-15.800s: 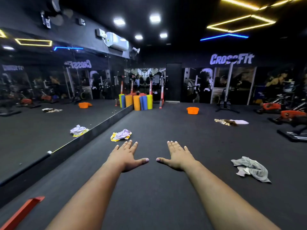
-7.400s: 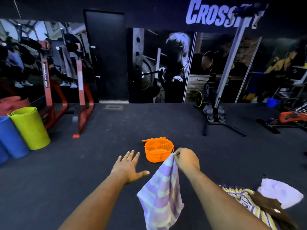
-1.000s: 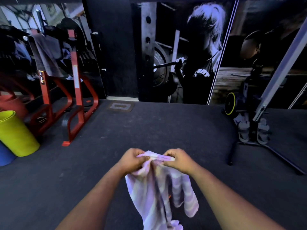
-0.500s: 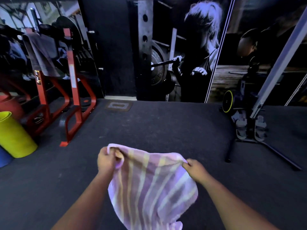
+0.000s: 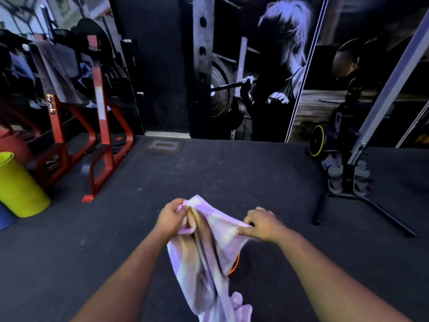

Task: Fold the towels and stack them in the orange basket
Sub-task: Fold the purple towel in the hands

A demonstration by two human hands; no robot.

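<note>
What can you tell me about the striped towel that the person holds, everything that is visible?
The striped towel is soft cloth, pale lilac with yellowish and darker bands. It hangs bunched in the air above the dark floor, not yet folded flat. The left hand and the right hand each pinch its upper edge. Its lower end reaches the frame's bottom and hides most of the orange basket.

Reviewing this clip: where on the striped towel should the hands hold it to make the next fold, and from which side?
Judging by its pose, along the top edge, from above. The striped towel hangs bunched from that edge, with the left hand and right hand already pinching it. Sliding each pinch outward to a top corner would probably let it hang flat; the lower corners dangle loose, near the orange basket mostly hidden behind the cloth.
</note>
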